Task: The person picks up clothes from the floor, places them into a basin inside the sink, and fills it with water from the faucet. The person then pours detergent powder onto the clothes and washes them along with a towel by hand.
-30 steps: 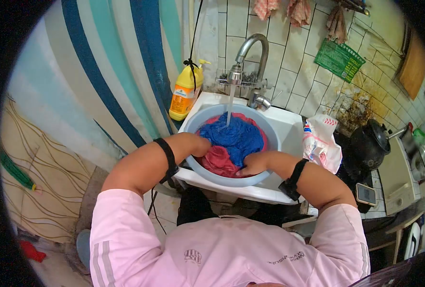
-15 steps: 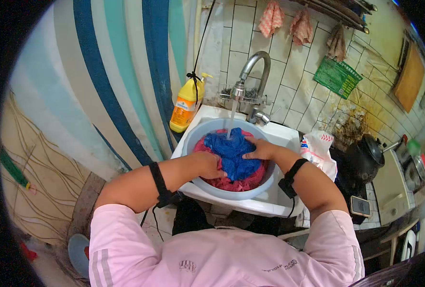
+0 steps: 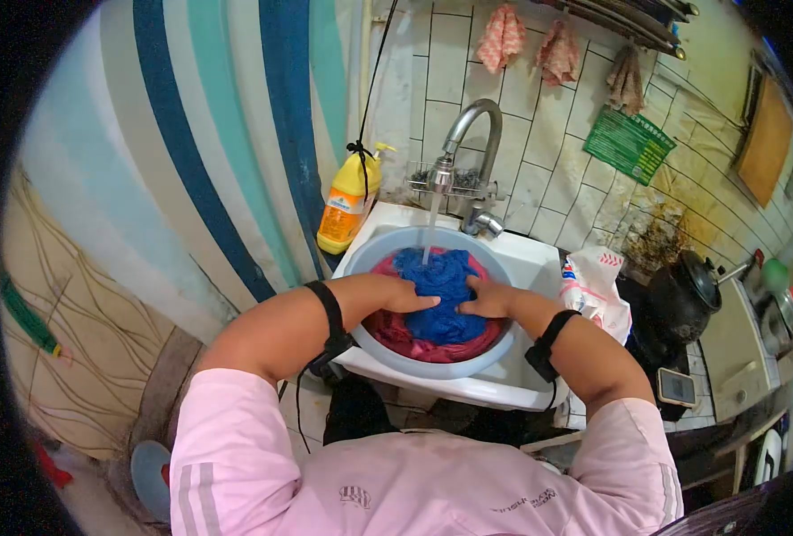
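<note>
A wet blue cloth point(image 3: 443, 326) lies bunched on top of red-pink fabric point(image 3: 405, 338) inside a light blue basin point(image 3: 441, 365). My left hand point(image 3: 399, 295) grips the cloth from the left, its thumb stretched across it and its other fingers mostly hidden. From the right, my right hand point(image 3: 493, 299) holds the same cloth, with some of it between thumb and fingers. Water runs from the chrome faucet point(image 3: 479, 121) onto the far part of the blue cloth.
The basin sits in a white sink point(image 3: 532, 357). A yellow pump bottle point(image 3: 346, 201) stands at its back left corner. To the right are a white plastic bag point(image 3: 596, 286), a black pot point(image 3: 685, 295) and a phone point(image 3: 676, 388). A striped curtain point(image 3: 209, 134) hangs left.
My left hand has moved up and right over the blue cloth, its thumb now extended. My right hand has shifted slightly down and right. The cloth has been reshaped and spread nearer to me.
</note>
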### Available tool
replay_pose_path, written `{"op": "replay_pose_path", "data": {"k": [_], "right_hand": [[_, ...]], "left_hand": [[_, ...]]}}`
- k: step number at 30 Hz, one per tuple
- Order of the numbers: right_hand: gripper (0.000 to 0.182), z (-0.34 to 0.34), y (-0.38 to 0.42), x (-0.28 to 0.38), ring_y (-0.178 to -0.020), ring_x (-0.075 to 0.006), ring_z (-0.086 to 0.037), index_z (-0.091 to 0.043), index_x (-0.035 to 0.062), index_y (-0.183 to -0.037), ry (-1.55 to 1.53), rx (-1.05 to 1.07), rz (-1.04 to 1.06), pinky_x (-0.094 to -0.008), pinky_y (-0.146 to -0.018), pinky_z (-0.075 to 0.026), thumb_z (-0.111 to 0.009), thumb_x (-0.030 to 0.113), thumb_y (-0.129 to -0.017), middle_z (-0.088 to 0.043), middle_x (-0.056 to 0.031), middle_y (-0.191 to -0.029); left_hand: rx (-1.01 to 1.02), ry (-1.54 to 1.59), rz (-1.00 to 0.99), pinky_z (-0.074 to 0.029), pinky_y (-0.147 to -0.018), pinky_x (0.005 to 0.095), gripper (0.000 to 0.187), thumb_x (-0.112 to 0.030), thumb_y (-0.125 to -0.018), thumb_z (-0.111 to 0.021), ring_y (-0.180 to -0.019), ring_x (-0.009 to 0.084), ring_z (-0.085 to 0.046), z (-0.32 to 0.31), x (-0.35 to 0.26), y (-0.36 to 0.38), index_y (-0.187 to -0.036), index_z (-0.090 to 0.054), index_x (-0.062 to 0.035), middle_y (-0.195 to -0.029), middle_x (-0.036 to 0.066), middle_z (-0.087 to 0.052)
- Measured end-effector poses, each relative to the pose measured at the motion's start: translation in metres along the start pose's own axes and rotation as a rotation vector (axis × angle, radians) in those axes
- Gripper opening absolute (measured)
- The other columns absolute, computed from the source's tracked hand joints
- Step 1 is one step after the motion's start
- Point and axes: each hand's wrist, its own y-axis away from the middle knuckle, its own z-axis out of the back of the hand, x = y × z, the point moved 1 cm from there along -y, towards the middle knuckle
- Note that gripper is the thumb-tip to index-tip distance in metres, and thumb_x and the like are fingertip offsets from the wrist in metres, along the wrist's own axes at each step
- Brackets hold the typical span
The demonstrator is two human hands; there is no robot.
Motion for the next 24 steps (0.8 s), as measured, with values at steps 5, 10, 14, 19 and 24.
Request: {"op": "replay_pose_path", "data": {"k": [5,10,14,19,24], "right_hand": [[0.085,-0.004,0.026,0.027,-0.114,-0.0393,-0.050,-0.045,-0.0060,-0.121,0.011,0.066,-0.100,-0.0423,-0.099,-0.038,-0.051,0.067,-0.077,-0.052,-0.0294,-0.120],[0.088,-0.016,0.045,0.060,-0.110,-0.0403,-0.053,-0.041,-0.0110,-0.122,-0.041,0.063,-0.055,-0.0414,-0.093,-0.041,-0.053,0.064,-0.078,-0.053,-0.0318,-0.115],[0.080,-0.028,0.056,0.069,-0.105,-0.0389,-0.055,-0.044,-0.0093,-0.121,-0.043,0.082,0.019,-0.0408,-0.090,-0.043,-0.058,0.057,-0.079,-0.056,-0.0283,-0.113],[0.033,-0.013,0.081,0.031,-0.083,-0.0200,-0.063,-0.059,0.0006,-0.109,-0.289,-0.125,0.102,-0.0304,-0.074,-0.050,-0.065,0.014,-0.079,-0.067,-0.0116,-0.090],[0.008,0.048,0.160,-0.049,-0.059,-0.0211,-0.061,-0.066,0.0010,-0.075,-0.542,-0.505,-0.061,-0.0346,-0.056,-0.049,-0.058,0.004,-0.072,-0.065,-0.0103,-0.068]], "left_hand": [[-0.025,-0.058,0.051,-0.020,-0.110,0.0436,0.093,-0.074,-0.082,-0.027,-0.132,0.0352,-0.031,0.008,-0.001,-0.005,-0.134,-0.039,0.0025,-0.140,0.023,-0.036],[-0.170,-0.312,0.002,-0.018,-0.110,0.0502,0.081,-0.066,-0.084,-0.035,-0.133,0.0334,-0.031,0.002,0.024,-0.044,-0.132,-0.044,-0.0008,-0.139,0.019,-0.039],[-0.233,-0.476,-0.022,-0.025,-0.107,0.0502,0.070,-0.052,-0.084,-0.052,-0.129,0.0376,-0.034,0.018,-0.001,-0.029,-0.135,-0.040,-0.0070,-0.134,0.023,-0.042],[-0.157,-0.318,-0.074,-0.031,-0.106,0.0435,0.068,-0.032,-0.079,-0.063,-0.127,0.0387,-0.038,0.019,-0.002,-0.057,-0.138,-0.036,-0.0137,-0.141,0.027,-0.029],[-0.385,-0.078,-0.264,-0.033,-0.105,0.0405,0.071,-0.016,-0.072,-0.067,-0.127,0.0389,-0.038,0.012,-0.036,-0.015,-0.137,-0.039,-0.0183,-0.141,0.032,-0.024]]}}
